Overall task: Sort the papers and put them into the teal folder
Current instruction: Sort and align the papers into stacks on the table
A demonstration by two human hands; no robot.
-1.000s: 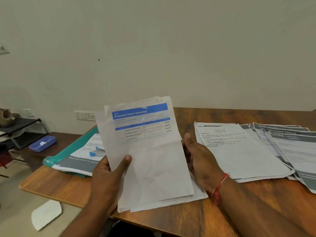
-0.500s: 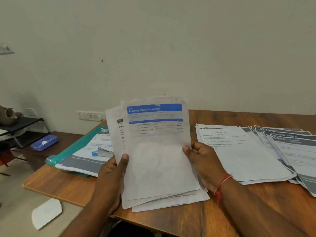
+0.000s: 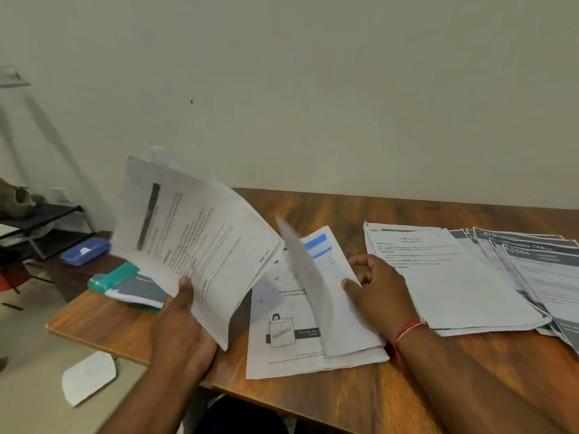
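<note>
Dim even light, motion-blurred papers [image 3: 200, 245]

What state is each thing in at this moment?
left hand, grips the lifted sheaf.
lifted sheaf, tilted, off the table.
right hand, pinches the blue-headed sheets.
blue-headed sheets, blurred, over the illustrated sheet.
illustrated sheet, flat on the table.
teal folder, lying flat, papers on it.
white stack, flat.
grey-headed sheets, fanned out.

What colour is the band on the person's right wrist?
The band is red; head view.
</note>
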